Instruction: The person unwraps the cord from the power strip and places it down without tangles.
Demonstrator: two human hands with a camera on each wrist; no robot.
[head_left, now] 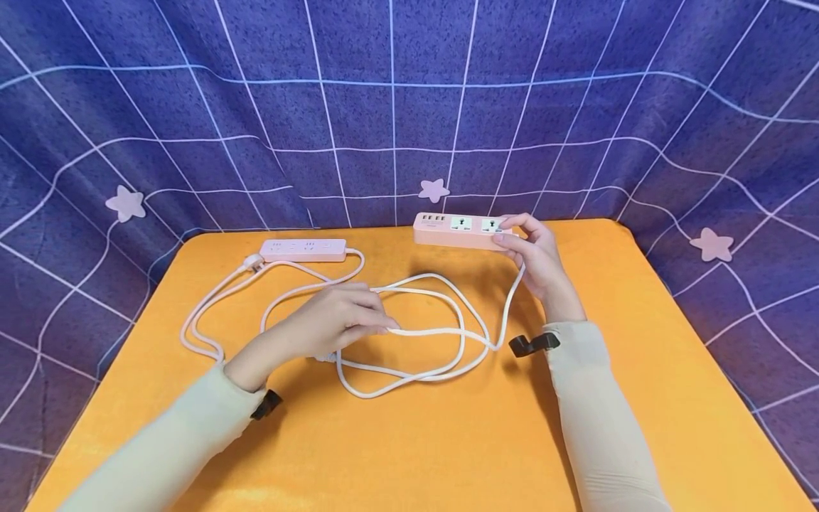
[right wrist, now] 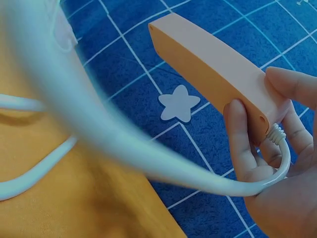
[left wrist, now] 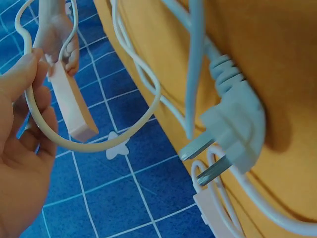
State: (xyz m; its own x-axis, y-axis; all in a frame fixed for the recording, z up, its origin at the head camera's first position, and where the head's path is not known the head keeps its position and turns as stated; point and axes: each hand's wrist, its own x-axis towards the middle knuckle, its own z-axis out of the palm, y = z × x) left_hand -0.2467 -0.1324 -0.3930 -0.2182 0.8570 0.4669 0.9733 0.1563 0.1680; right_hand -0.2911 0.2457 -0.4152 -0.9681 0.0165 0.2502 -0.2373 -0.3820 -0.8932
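pink power strip [head_left: 462, 230] — lying crosswise, sockets up

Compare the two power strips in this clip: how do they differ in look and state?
The pink power strip is gripped at its cord end by the right hand and looks raised off the table; the white power strip lies flat there, untouched. The pink one is thicker, with two large sockets; the white one is slimmer. The left hand pinches the pink strip's cord. Both have white cords.
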